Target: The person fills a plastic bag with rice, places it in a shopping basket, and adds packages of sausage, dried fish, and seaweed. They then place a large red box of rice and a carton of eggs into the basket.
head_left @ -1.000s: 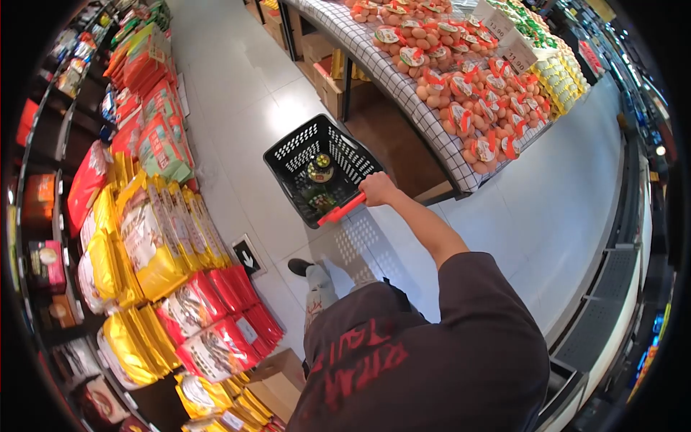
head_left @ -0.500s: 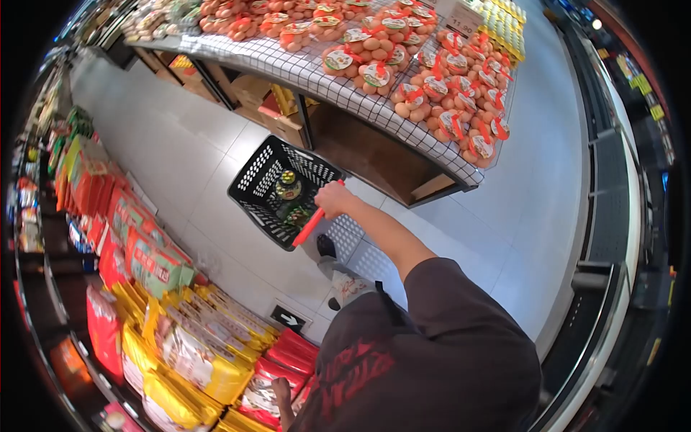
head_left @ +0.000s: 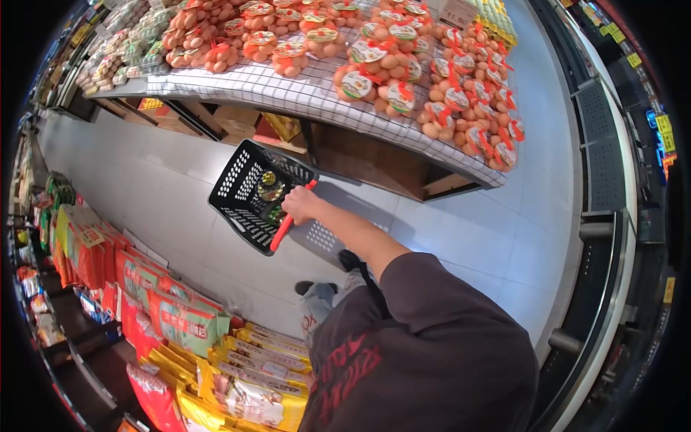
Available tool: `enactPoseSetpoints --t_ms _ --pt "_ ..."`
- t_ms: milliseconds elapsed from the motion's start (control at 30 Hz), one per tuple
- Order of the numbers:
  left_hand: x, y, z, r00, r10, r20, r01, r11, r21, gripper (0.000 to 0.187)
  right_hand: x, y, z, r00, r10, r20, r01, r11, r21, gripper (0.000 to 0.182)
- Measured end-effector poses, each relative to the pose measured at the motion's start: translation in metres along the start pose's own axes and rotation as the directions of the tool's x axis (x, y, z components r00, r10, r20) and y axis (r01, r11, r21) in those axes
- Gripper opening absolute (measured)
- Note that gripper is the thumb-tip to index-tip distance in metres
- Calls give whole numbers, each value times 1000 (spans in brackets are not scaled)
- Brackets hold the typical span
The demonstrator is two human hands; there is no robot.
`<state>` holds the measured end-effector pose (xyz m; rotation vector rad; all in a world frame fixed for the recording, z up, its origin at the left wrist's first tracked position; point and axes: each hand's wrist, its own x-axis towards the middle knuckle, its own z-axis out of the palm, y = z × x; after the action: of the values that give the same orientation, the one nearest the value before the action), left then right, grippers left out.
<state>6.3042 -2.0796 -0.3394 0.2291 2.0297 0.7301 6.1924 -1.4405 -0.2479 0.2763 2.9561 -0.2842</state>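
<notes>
My right hand (head_left: 301, 204) is closed around the red handle (head_left: 294, 219) of a black shopping basket (head_left: 241, 223). The basket hangs in front of my legs, above the floor. Inside it lie a roundish container with a yellow-green top (head_left: 269, 178) and something green (head_left: 276, 214), both too small to name. My left hand is out of view; the dark shirt (head_left: 432, 345) fills the lower part of the view.
A display table with a checked cloth (head_left: 302, 93) bears netted bags of eggs (head_left: 389, 65). Red packs (head_left: 180, 317) and yellow bags (head_left: 252, 396) stand on my left. A long dark refrigerated-looking case (head_left: 604, 180) runs along the right. Pale tiled floor (head_left: 489, 223) lies between.
The basket and my right hand have shifted left in view. My feet have changed position, and the egg table shows further along its left end. My left hand has gone out of view.
</notes>
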Motion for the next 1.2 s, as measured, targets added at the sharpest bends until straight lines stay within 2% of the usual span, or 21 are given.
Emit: enactPoseSetpoints --t_ms 100,267,400,467,533,567,600,633,667,700,733,767,800,833,867,933,1000,1067,1100,1133,1200 --pt "44 6 -40 1000 0 12 0 1000 8 34 54 4 -7 994 63 94 -64 998 3 16" --pt "116 -1 -144 1000 0 27 -1 1000 27 33 123 6 -13 990 94 106 -92 996 -21 19" --pt "182 -4 -225 999 40 -3 -40 998 -57 32 181 11 -17 984 87 157 -71 992 -101 22" --pt "197 11 -269 998 32 -45 -33 999 -31 32 202 17 -21 984 50 171 -25 989 -149 22" --pt "199 75 -313 989 27 -144 -19 998 56 32 220 25 -10 987 -20 157 40 991 -127 21" --pt "218 68 -328 988 -151 7 151 982 -117 29 231 33 -12 987 -77 138 94 989 -118 21" --pt "238 65 -342 988 -156 -8 154 981 -122 29 243 40 -16 987 -92 132 108 987 -115 21" --pt "253 58 -354 945 321 -59 -306 934 185 27 252 44 -17 981 -123 151 135 988 -74 21" --pt "261 43 -366 707 706 52 -642 609 466 25 255 43 -15 971 -158 179 164 986 -21 22" --pt "275 7 -381 697 686 209 -667 514 539 22 254 49 -14 967 -190 167 195 981 -10 22" --pt "275 16 -386 830 476 291 -553 634 540 19 254 59 -10 962 -223 158 225 974 6 22" --pt "293 37 -393 899 249 361 -422 718 554 17 254 66 -11 948 -237 211 238 971 20 22" --pt "294 63 -397 907 226 356 -401 725 560 17 257 74 -14 935 -244 258 245 969 28 22" --pt "291 106 -391 989 -90 116 59 966 250 17 264 79 -21 914 -271 303 285 959 -2 23" --pt "291 132 -393 884 -468 17 463 868 -180 17 273 89 -25 911 -281 301 292 956 9 23" --pt "306 104 -386 975 -186 124 168 976 140 25 286 104 -30 851 -383 360 408 913 10 24" --pt "311 91 -368 982 -174 74 148 952 267 27 314 113 -43 814 -420 401 454 891 13 23" --pt "315 111 -359 976 -216 35 204 955 217 27 350 114 -51 747 -381 544 456 890 -4 24" --pt "318 124 -356 972 -233 17 225 955 192 27 368 108 -62 739 -400 542 484 875 -16 23" --pt "325 139 -354 972 -234 -1 231 959 164 27 385 108 -60 768 -459 447 515 857 -4 17" --pt "345 164 -356 974 -227 -29 228 966 118 28 427 99 -57 751 -432 499 511 859 -27 16"
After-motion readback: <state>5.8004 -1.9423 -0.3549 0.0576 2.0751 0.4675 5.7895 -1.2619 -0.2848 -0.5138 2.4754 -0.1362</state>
